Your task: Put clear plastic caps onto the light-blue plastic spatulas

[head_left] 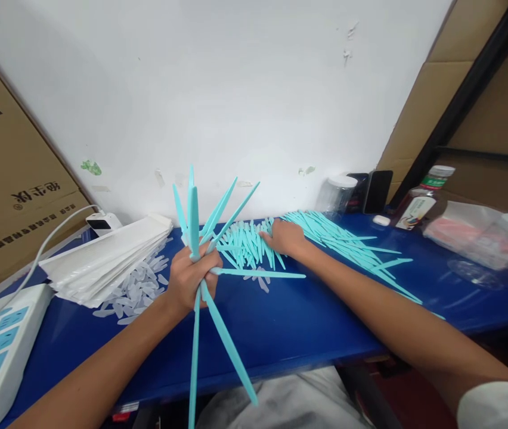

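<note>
My left hand (195,275) is closed around a bunch of long, tapered turquoise plastic sticks (231,342), which fan out upward, downward and to the right. Some have pale, translucent ends near my fingers. My right hand (287,239) reaches to the back of the table, between two heaps of the same sticks. Its thumb touches the left heap (247,244), where many sticks stand side by side with translucent tips. The other fingers are curled and partly hidden, so what they grip does not show. The right heap (347,238) spreads loosely towards the right.
Small translucent pieces (135,289) lie beside a stack of white envelopes (106,256) on the blue table (281,328). A power strip (3,351) and white device (104,223) are left. A jar (337,196), phones (378,192), bottle (421,199) and plastic bag (473,229) stand right.
</note>
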`<state>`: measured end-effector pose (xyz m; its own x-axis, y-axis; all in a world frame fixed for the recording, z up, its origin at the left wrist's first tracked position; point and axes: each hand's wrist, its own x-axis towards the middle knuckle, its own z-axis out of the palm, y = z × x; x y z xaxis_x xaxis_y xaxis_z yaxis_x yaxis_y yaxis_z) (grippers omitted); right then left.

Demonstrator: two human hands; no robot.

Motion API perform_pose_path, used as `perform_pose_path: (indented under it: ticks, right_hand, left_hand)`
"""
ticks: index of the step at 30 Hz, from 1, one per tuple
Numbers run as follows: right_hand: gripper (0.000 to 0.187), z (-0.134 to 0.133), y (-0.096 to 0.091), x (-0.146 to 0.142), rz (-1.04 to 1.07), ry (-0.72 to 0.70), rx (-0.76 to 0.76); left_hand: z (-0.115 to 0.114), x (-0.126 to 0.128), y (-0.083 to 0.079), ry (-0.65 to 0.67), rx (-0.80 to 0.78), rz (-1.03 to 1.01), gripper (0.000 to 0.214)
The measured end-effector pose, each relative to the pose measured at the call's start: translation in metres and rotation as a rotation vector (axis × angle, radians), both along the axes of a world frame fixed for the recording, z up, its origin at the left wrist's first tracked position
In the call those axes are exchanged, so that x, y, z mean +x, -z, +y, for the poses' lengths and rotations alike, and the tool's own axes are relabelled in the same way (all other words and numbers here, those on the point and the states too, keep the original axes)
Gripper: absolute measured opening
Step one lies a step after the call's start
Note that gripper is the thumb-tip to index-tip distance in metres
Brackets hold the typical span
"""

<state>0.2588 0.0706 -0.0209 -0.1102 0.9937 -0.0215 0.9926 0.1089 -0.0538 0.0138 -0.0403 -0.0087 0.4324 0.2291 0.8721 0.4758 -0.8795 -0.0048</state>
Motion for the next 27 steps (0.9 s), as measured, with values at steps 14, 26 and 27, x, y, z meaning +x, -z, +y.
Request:
perform_pose_path:
  ticks: [14,26,27]
  right_hand:
    - [0.077,-0.006,-0.017,0.022,-0.071,-0.104,-0.064]
    - [0.068,-0.034,-0.048,0.038,-0.053,-0.119,-0.589]
    - [0.067,-0.033,-0.046,0.037,-0.051,-0.134,-0.583]
  left_hand:
    - [0.005,-0.003,0.007,0.003,0.014,-0.021,0.038]
    - [0.003,-0.002,0.003,0.012,0.013,-0.012,0.04]
    - [0.002,-0.002,0.001,0.007,0.007,-0.006,0.04]
